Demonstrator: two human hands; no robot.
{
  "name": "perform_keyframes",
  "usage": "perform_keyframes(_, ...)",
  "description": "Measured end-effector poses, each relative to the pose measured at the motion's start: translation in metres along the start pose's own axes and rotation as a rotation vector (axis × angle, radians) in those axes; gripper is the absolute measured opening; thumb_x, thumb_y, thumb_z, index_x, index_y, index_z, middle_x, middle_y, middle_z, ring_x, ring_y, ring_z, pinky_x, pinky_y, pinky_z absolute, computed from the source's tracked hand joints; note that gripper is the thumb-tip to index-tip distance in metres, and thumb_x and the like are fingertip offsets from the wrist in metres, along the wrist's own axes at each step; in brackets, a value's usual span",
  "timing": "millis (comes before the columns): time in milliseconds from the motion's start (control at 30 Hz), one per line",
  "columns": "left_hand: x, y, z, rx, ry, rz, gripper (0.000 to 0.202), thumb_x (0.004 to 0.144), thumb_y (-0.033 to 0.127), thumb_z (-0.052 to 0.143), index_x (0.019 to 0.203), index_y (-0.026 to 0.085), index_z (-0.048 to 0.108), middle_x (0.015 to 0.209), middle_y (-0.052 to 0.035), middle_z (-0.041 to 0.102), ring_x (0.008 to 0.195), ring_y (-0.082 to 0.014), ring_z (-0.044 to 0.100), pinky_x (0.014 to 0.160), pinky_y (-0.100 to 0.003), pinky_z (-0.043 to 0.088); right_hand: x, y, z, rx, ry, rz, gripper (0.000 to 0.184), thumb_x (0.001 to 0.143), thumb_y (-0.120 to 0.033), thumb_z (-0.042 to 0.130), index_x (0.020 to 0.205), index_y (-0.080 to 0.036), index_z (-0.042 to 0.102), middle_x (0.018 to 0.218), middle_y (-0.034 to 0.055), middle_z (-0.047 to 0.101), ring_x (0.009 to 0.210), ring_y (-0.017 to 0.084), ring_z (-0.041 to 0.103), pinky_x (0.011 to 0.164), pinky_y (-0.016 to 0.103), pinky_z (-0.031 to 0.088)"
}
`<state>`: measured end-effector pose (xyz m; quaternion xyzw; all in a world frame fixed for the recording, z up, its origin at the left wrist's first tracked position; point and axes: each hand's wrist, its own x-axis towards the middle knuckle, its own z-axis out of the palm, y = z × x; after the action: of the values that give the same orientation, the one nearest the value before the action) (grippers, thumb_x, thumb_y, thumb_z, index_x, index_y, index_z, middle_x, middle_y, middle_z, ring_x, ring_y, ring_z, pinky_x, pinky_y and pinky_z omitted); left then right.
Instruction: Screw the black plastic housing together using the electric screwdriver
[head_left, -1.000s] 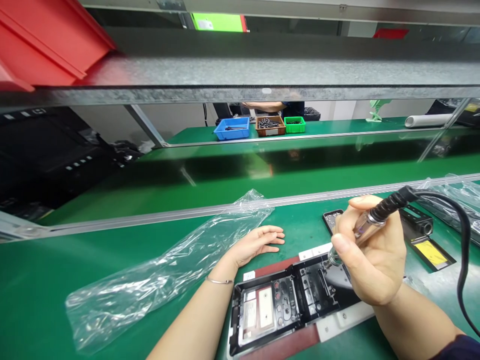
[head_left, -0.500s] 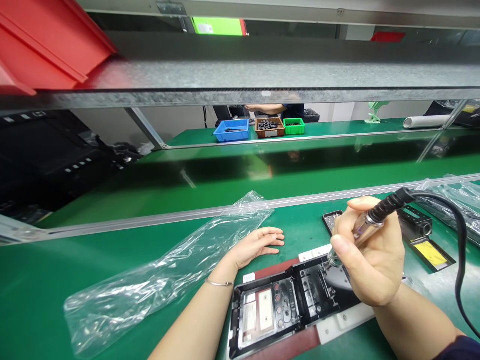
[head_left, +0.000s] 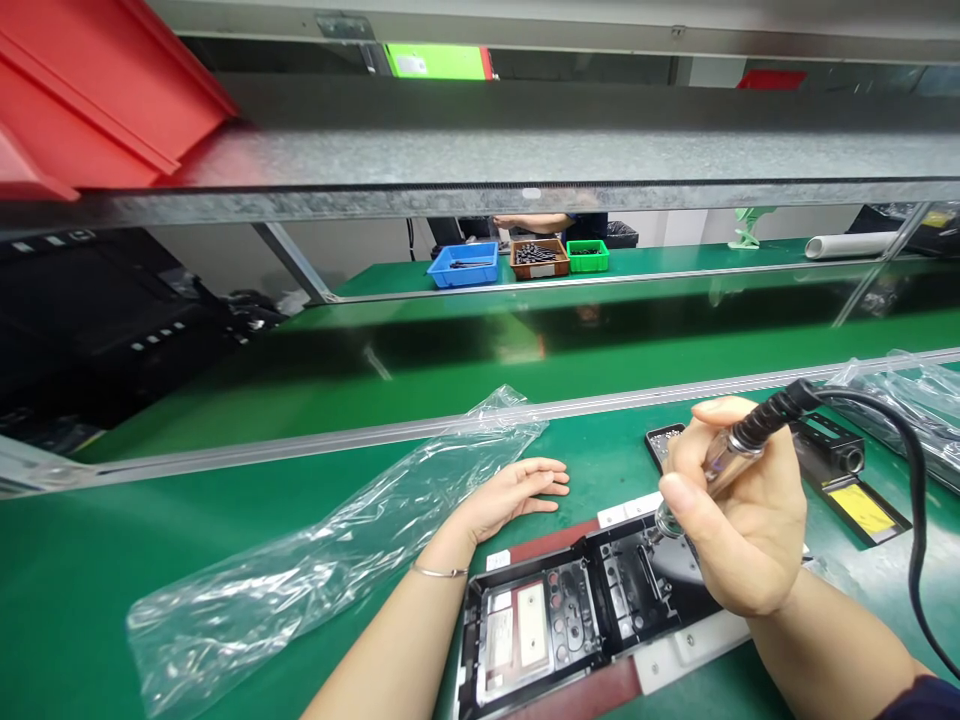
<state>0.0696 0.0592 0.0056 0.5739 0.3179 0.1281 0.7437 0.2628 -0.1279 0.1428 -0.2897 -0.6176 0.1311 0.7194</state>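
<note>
Green workbench [head_left: 150,600] fills the foreground, with a second green bench behind it and a grey metal shelf [head_left: 480,150] crossing the top of the view; a red bin [head_left: 90,100] sits on the shelf at far left. Clear plastic bag [head_left: 337,545] lies crumpled and flat on the near bench, running from the lower left up toward the aluminium rail. Black housing [head_left: 555,615], opened face up so that its inner ribs and pale labels show, rests on a red-and-white plate [head_left: 675,645] near the front edge, just right of the bag. Right hand [head_left: 750,540] hovers over the right end of the housing, fingers and thumb clamped around a corded tool [head_left: 731,455] held at a slant, its tip down inside the housing. The tool's black cable [head_left: 916,520] loops away to the right. Left hand [head_left: 517,490] lies palm down on the bench between bag and housing, fingers stretched out and close together, gripping nothing; a thin bracelet circles the wrist. Black stand with a yellow pad [head_left: 862,505] sits right of the tool hand, near it. Small dark tray [head_left: 664,440] lies just behind the right hand. On the far bench stand a blue tray [head_left: 465,265], a brown tray [head_left: 538,257] and a green tray [head_left: 587,255], with another person's forearm [head_left: 536,221] behind them.
</note>
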Motion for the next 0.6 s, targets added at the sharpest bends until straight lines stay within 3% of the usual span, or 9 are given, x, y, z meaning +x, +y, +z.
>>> perform_keyframes(600, 0.003, -0.0042, -0.0037, 0.003, 0.0, -0.002, 0.051, 0.09, 0.045, 0.076, 0.126, 0.012, 0.061, 0.127, -0.0144, 0.064, 0.118, -0.0275, 0.064, 0.106, -0.049, 0.051, -0.0008, 0.0042, -0.0005, -0.006, -0.013, -0.039, 0.043, 0.097, 0.001, 0.048, 0.135, -0.019, 0.044, 0.078, -0.0019, 0.04, 0.065, 0.008, 0.04, 0.062, 0.016, 0.035)
